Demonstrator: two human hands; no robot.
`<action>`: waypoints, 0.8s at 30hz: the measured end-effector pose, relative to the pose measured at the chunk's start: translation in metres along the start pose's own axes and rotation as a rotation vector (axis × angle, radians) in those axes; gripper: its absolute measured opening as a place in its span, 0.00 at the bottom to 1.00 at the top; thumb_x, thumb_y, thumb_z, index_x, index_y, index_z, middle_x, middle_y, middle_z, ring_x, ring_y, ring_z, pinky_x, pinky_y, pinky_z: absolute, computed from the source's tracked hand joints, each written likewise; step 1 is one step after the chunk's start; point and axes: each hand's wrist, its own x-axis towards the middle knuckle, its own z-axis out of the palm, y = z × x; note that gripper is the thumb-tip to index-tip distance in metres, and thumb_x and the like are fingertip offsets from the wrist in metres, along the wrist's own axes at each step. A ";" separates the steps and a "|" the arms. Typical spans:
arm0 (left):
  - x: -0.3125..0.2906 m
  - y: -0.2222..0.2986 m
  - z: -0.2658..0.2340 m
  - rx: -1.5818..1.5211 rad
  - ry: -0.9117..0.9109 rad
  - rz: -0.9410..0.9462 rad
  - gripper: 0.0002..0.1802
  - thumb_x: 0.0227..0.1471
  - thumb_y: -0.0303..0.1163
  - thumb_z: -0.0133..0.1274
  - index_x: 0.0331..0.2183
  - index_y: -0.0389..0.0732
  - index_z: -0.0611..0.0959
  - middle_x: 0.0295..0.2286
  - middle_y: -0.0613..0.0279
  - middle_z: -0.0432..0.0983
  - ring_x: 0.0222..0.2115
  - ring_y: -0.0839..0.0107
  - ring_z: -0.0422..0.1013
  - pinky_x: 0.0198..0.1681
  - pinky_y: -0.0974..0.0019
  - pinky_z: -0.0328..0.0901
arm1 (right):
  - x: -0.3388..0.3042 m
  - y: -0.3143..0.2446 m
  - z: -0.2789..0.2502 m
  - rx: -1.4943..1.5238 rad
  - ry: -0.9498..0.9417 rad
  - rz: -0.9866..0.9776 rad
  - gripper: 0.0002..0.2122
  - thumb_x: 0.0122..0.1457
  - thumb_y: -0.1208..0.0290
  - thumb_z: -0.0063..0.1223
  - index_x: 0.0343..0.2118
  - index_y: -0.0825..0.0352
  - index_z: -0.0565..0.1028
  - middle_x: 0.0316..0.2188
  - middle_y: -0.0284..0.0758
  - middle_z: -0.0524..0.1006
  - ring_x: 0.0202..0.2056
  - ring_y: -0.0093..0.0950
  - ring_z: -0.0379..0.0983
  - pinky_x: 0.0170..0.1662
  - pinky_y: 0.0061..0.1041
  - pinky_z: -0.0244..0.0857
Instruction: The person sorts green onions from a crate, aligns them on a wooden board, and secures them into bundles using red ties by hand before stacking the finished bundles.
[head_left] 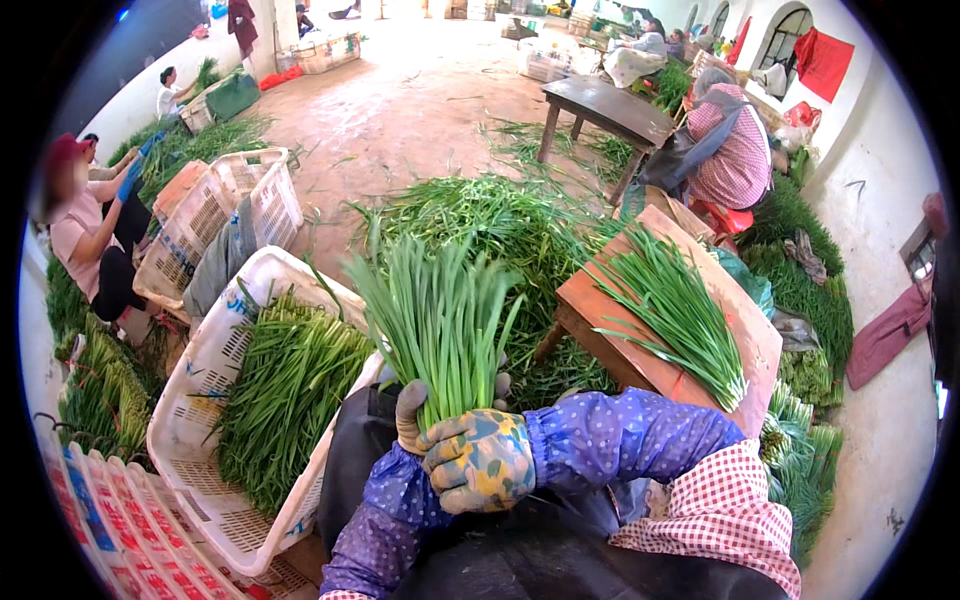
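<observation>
Upright in front of my lap stands a thick bunch of garlic chives [440, 325], held by both gloved hands. My left hand [410, 418], in a grey glove, is closed round the bunch; its thumb shows on the near left side, and its palm is hidden. Across the front of the lower stalks lies my right hand [480, 462], in a yellow and green patterned glove, fingers wrapped over the base. The cut ends of the stalks are covered by the hands. The leaf tips fan out and look slightly blurred.
A white plastic crate [285, 265] holding chives [290, 390] stands at my left. On my right, a small wooden table [645, 345] bears loose chives [680, 320]. Ahead lies a heap of chives [490, 215] on the floor. Seated people [735, 150] work at both sides.
</observation>
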 end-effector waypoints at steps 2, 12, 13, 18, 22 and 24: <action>0.008 0.006 -0.014 0.021 -0.077 0.100 0.48 0.45 0.49 0.56 0.58 0.36 0.52 0.54 0.39 0.55 0.48 0.51 0.65 0.48 0.51 0.66 | 0.010 -0.010 0.007 -0.535 0.010 0.230 0.23 0.52 0.50 0.50 0.50 0.51 0.66 0.39 0.28 0.73 0.40 0.28 0.67 0.46 0.50 0.60; 0.082 0.012 0.013 -0.043 -0.384 0.135 0.49 0.39 0.36 0.61 0.57 0.32 0.53 0.54 0.48 0.57 0.46 0.54 0.68 0.46 0.54 0.70 | 0.027 0.073 0.148 -3.310 0.515 0.145 0.11 0.48 0.64 0.58 0.32 0.65 0.74 0.31 0.34 0.74 0.39 0.37 0.72 0.46 0.44 0.59; 0.082 0.008 0.017 0.004 -0.351 0.155 0.49 0.38 0.35 0.61 0.57 0.32 0.54 0.54 0.47 0.57 0.45 0.54 0.68 0.46 0.53 0.70 | 0.018 0.082 0.168 -3.292 0.983 -0.117 0.12 0.48 0.68 0.58 0.34 0.67 0.73 0.29 0.35 0.73 0.37 0.33 0.72 0.42 0.37 0.63; 0.106 -0.001 -0.008 0.285 -0.378 0.039 0.45 0.38 0.37 0.61 0.55 0.32 0.59 0.50 0.45 0.63 0.47 0.54 0.66 0.50 0.54 0.64 | -0.001 0.058 0.191 -2.795 1.797 0.074 0.44 0.41 0.56 0.68 0.57 0.73 0.55 0.52 0.50 0.65 0.53 0.39 0.63 0.54 0.30 0.58; 0.110 -0.045 -0.007 0.382 -0.155 0.197 0.40 0.42 0.38 0.57 0.55 0.34 0.61 0.50 0.49 0.64 0.49 0.59 0.65 0.54 0.57 0.59 | -0.052 0.025 0.156 -2.975 1.773 -0.234 0.60 0.30 0.61 0.75 0.60 0.77 0.39 0.56 0.54 0.57 0.58 0.40 0.54 0.59 0.27 0.49; 0.112 -0.069 -0.025 0.363 -0.086 0.219 0.41 0.44 0.44 0.55 0.55 0.35 0.61 0.51 0.52 0.63 0.50 0.59 0.63 0.55 0.56 0.56 | -0.064 0.025 0.155 -2.986 1.747 -0.368 0.59 0.30 0.64 0.73 0.61 0.73 0.40 0.54 0.52 0.61 0.56 0.39 0.58 0.57 0.28 0.53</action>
